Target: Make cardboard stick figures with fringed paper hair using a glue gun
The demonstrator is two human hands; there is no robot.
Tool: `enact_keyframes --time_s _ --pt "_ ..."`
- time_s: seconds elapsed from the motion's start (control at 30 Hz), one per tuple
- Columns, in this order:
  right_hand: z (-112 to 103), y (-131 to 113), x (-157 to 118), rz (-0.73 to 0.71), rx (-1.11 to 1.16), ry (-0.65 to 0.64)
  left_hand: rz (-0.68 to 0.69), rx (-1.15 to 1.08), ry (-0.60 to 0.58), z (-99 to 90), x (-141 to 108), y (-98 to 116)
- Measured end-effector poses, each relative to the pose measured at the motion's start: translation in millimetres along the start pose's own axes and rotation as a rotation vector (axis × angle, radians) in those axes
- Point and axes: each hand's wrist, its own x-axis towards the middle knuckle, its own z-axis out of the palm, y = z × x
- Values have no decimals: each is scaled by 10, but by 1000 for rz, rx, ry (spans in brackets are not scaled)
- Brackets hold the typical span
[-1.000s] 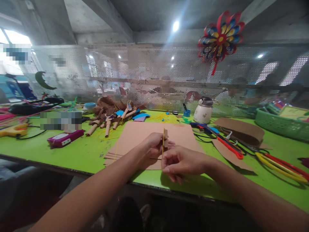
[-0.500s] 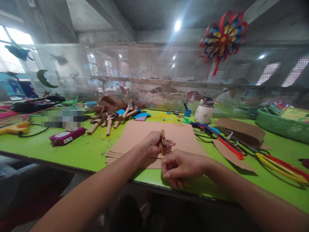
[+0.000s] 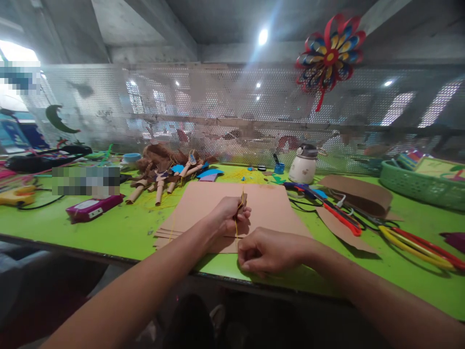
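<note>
My left hand (image 3: 232, 213) is closed on a small brown cardboard piece (image 3: 244, 199), held upright over the stack of brown cardboard sheets (image 3: 269, 203). A yellow string (image 3: 236, 228) runs from that piece down to my right hand (image 3: 263, 252). The right fingers are curled shut on the string's lower part, close to the table's front edge. Part of the cardboard piece is hidden behind the left fingers.
Rolled cardboard figures (image 3: 160, 186) lie at the back left, near a purple power strip (image 3: 94, 207). To the right are a red utility knife (image 3: 343, 219), red-and-yellow-handled scissors (image 3: 417, 247), a curved cardboard strip (image 3: 358, 194), a white bottle (image 3: 303, 165) and a green basket (image 3: 417, 186).
The left fingers, partly spread before, have curled in around the cardboard piece. The string now slants down to my right hand, which has closed more tightly. The view has shifted slightly right.
</note>
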Motion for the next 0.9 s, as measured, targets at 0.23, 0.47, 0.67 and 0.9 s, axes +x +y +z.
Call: enact_keyframes --time_s 0.23,0.47,0.67,0.9 --pt "-254 50 -92 -68 -8 183 82 94 23 5 32 -28" --pt "-680 643 9 216 365 919 108 152 -13 69 -72 -54" --pt "-879 614 463 309 438 761 107 139 -29 51 -61 -121" --pt "-959 640 670 282 603 831 58 63 -72 1 -15 -86"
